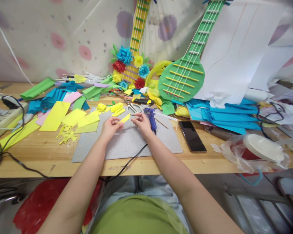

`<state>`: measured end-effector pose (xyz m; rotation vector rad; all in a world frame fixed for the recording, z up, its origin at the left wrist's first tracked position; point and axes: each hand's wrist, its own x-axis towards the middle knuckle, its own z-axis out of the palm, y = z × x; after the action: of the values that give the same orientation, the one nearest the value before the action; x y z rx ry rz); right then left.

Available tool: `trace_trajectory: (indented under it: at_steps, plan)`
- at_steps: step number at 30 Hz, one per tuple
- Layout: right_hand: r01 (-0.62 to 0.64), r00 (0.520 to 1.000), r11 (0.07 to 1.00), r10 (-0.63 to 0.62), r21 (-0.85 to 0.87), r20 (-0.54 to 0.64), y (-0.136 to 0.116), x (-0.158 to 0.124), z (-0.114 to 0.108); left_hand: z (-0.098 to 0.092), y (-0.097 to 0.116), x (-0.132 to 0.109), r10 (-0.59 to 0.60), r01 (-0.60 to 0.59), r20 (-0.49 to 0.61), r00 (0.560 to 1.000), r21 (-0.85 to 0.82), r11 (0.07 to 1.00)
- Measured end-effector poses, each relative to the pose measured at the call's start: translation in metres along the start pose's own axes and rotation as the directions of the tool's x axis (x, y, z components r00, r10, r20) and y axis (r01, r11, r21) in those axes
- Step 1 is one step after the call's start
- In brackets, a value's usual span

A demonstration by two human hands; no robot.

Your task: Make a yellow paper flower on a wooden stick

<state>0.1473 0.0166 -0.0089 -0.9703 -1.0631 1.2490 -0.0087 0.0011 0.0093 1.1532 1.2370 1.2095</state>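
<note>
My left hand pinches a small yellow paper piece between thumb and fingers, over the grey cutting mat. Just to the right, my right hand has its thumb and fingertips drawn together near the paper's tip. Whether anything is between them is too small to see. Behind both hands lie scissors with white handles. A blue glue gun rests beside my right hand. Left of the mat's middle are folded yellow paper strips and a small yellow paper flower.
Yellow paper sheets and shredded yellow scraps lie left. A phone and bagged tape roll lie right. Behind stand a green paper instrument and a yellow one with paper flowers. A black cord crosses the table edge.
</note>
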Motion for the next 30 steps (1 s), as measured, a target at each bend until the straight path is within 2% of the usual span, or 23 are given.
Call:
trace_trajectory:
  at_steps: [3,7,15,16,18,19,20,21,23,25,27,30]
  plan:
    - [-0.013,0.997,1.0,0.014,-0.019,0.072,0.0,-0.002,0.003,0.002,0.0,0.0,0.007,-0.008,-0.025,1.0,-0.037,0.999]
    - [0.0,0.987,0.997,0.012,-0.074,0.158,-0.001,-0.006,0.008,0.007,-0.001,-0.002,-0.006,0.007,0.04,0.999,-0.026,1.0]
    - [-0.018,0.997,1.0,0.019,-0.009,0.071,0.0,-0.002,0.004,0.007,-0.004,0.0,-0.021,0.017,0.118,0.993,0.036,0.999]
    - [-0.019,0.998,1.0,0.019,-0.001,0.055,0.001,-0.001,0.003,0.006,-0.004,0.001,-0.005,-0.001,0.104,0.995,0.064,0.998]
    - [-0.025,1.0,1.0,0.024,0.014,0.006,0.001,0.001,0.002,0.004,-0.002,0.007,0.106,-0.105,0.003,0.994,0.166,0.981]
    - [-0.028,0.999,0.999,0.029,0.019,-0.018,0.001,0.001,0.002,0.002,0.0,0.011,0.215,-0.189,-0.088,0.973,0.243,0.952]
    - [-0.033,0.999,0.999,0.034,0.024,-0.035,0.001,0.002,0.002,-0.001,0.002,0.016,0.332,-0.261,-0.153,0.931,0.356,0.897]
    - [-0.038,0.998,0.999,0.039,0.027,-0.041,0.001,0.002,0.001,-0.005,0.004,0.023,0.414,-0.295,-0.172,0.894,0.47,0.832]
    - [-0.048,0.998,0.998,0.049,0.029,-0.027,0.0,0.002,0.002,-0.011,0.006,0.039,0.507,-0.348,-0.072,0.859,0.644,0.681]
    - [-0.054,0.998,0.998,0.055,0.035,-0.015,-0.001,0.001,0.002,-0.016,0.006,0.057,0.503,-0.377,0.067,0.862,0.748,0.546]
    - [-0.058,0.998,0.997,0.059,0.045,-0.021,-0.003,0.001,0.002,-0.019,0.005,0.074,0.462,-0.4,0.169,0.87,0.79,0.465]
    - [-0.065,0.997,0.996,0.067,0.058,-0.042,-0.005,0.0,0.001,-0.019,0.002,0.091,0.354,-0.363,0.236,0.905,0.862,0.354]
